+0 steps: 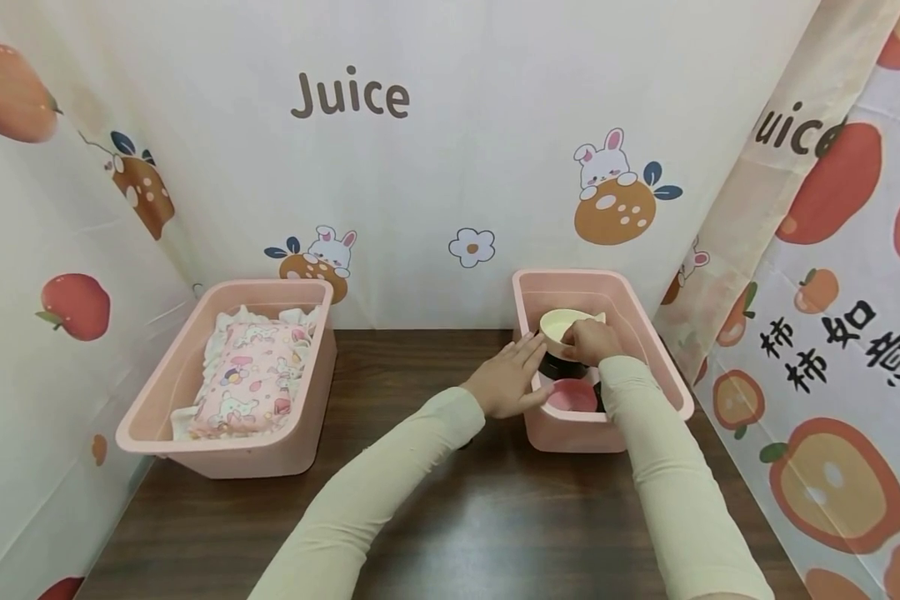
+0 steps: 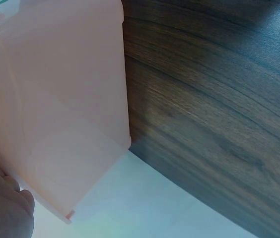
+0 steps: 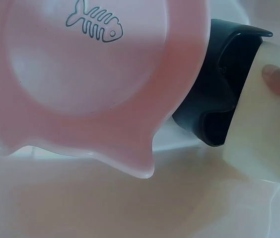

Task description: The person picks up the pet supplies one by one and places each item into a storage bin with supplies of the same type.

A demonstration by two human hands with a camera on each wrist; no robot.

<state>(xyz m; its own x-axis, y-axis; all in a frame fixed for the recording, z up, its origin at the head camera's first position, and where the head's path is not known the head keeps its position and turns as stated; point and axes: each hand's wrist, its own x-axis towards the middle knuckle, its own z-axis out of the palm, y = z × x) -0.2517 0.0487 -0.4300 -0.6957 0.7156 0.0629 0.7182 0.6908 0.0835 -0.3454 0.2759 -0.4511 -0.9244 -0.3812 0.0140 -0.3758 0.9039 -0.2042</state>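
Note:
My right hand [image 1: 597,342] pinches the rim of a cream bowl [image 1: 558,323], inside the right-hand pink bin [image 1: 656,358]. In the right wrist view the thumb presses one side of that cream bowl [image 3: 254,114]. Beside it is a black bowl-like piece [image 3: 199,99]. A pink bowl [image 3: 125,144] with cat-ear points and a fishbone drawing lies nearest that camera; in the head view this pink bowl [image 1: 572,396] is at the bin's near end. My left hand [image 1: 506,383] rests on the bin's left rim, fingers mostly straight.
A second pink bin [image 1: 315,400] stands on the left, holding a frilled pink pillow [image 1: 247,375] with a cartoon print. Both bins stand on a dark wooden table [image 1: 420,375]. Printed curtains [image 1: 420,183] close off the back and sides.

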